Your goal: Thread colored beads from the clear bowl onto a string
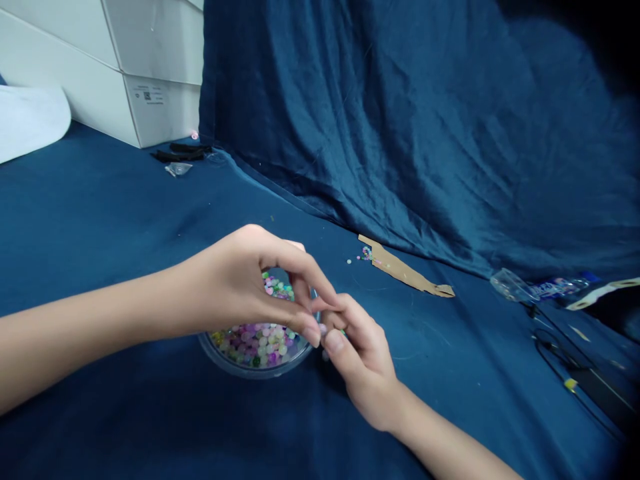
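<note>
A clear round tub (253, 371) full of small coloured beads (260, 340) stands in front of me, partly covered by my left hand. Thumb and forefinger of my left hand (265, 280) pinch together at the tub's right side; what lies between their tips is too small to tell. My right hand (363, 357) meets it there, its fingers curled and closed. A pale lilac bead (323, 329) shows at its thumb tip, with a bit of green inside the curled fingers. Whether a thread runs through them I cannot tell.
Behind the hands lies a torn cardboard strip (405, 268) with a small cluster of beads (367, 253) beside it. White boxes (160, 107) stand back left, near black strips (183, 153). Clear plastic packaging (513, 285) and a black cable (555, 347) are at right.
</note>
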Available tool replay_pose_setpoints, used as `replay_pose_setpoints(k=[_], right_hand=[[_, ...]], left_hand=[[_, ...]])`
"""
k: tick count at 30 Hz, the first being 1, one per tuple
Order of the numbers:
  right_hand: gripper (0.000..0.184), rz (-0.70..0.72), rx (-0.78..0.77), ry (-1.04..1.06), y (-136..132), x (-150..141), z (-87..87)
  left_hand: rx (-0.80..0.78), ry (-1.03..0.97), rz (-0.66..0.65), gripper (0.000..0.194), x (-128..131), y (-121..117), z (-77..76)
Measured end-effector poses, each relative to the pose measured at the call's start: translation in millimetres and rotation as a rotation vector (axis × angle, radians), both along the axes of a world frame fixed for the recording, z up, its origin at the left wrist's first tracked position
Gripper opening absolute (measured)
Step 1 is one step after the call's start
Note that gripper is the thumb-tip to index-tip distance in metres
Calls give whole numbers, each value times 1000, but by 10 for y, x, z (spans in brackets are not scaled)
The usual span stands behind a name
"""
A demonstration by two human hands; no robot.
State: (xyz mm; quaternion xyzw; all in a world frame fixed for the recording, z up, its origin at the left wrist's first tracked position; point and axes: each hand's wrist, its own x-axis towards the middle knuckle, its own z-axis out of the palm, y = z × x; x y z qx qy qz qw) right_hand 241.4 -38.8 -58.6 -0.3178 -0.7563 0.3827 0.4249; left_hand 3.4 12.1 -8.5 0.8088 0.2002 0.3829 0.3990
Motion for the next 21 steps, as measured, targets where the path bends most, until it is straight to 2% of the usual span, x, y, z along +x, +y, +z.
replay_pose_setpoints(k=[3, 5, 8, 10, 11, 15, 21], right_hand=[[17, 39, 57, -27, 4, 20, -12], [26, 25, 102, -32, 12, 27, -17], [33, -60, 169, 40, 31, 24, -38], [34, -146, 218, 102, 49, 17, -60], [35, -188, 236, 143, 59, 12, -71], [35, -269, 251, 316, 92, -10, -100], [35, -254, 266, 360, 106, -35, -100]], left_hand=[[-43, -22, 15, 19, -10, -20, 82], [-22, 31, 71, 16, -40, 13, 127], [192, 235, 232, 14, -142, 148, 127], [383, 380, 373, 13, -238, 256, 80], [439, 471, 401, 15, -286, 300, 49], [479, 786, 394, 17, -408, 368, -61], [432, 989, 395, 16, -409, 322, -145]])
